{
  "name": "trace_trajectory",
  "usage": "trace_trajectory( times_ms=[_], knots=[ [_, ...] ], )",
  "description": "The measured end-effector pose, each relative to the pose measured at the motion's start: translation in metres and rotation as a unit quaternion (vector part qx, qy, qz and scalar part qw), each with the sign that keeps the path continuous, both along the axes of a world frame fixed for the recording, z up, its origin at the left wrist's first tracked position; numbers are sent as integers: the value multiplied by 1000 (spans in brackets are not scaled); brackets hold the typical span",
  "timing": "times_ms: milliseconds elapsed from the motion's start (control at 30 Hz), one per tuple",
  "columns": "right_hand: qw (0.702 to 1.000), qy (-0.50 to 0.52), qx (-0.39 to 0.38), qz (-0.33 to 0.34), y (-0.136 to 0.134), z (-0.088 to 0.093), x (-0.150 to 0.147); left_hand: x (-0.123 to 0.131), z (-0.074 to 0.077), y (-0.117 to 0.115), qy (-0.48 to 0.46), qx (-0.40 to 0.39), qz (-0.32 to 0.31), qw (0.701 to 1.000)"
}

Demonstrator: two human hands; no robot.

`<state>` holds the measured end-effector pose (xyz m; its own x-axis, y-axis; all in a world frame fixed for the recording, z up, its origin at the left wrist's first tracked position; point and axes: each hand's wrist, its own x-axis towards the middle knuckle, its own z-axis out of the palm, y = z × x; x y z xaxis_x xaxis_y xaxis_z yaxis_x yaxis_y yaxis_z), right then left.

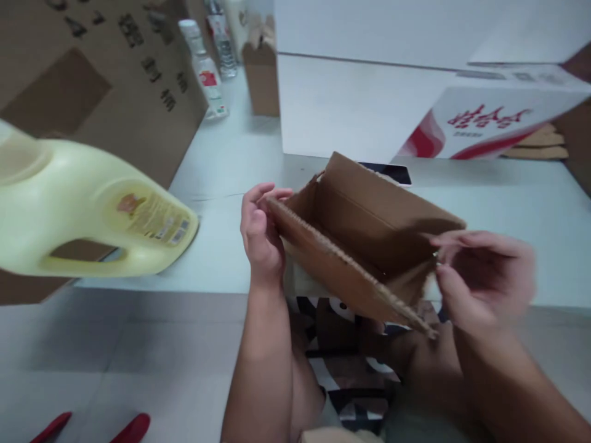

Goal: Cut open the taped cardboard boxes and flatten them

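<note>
2 hands (263,240) (492,277), fingers (480,240) closed on cardbd box (364,231) over pale tbl (221,261) edge, tiled flr (184,357) below.

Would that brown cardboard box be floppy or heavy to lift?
The open brown cardboard box is probably light, since its walls look thin. It might bend a bit along its rough edges. Its flat sides suggest it won't roll.

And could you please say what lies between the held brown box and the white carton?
In the head view, a dark, phone-like slab lies there, partly hidden by the box.
</note>
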<state>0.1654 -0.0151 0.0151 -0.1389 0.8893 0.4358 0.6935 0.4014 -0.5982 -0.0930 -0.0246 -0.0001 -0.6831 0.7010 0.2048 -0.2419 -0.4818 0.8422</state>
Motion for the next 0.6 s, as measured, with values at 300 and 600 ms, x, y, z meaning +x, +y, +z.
trace_trajectory(
  times_ms=[300,600],
  knots=[
    [953,289,-16,83,33,-59,26,50,-30,43,240,-39,17,970],
    [918,337,-8,209,35,-60,46,52,-44,59,342,-90,47,934]
  ],
)
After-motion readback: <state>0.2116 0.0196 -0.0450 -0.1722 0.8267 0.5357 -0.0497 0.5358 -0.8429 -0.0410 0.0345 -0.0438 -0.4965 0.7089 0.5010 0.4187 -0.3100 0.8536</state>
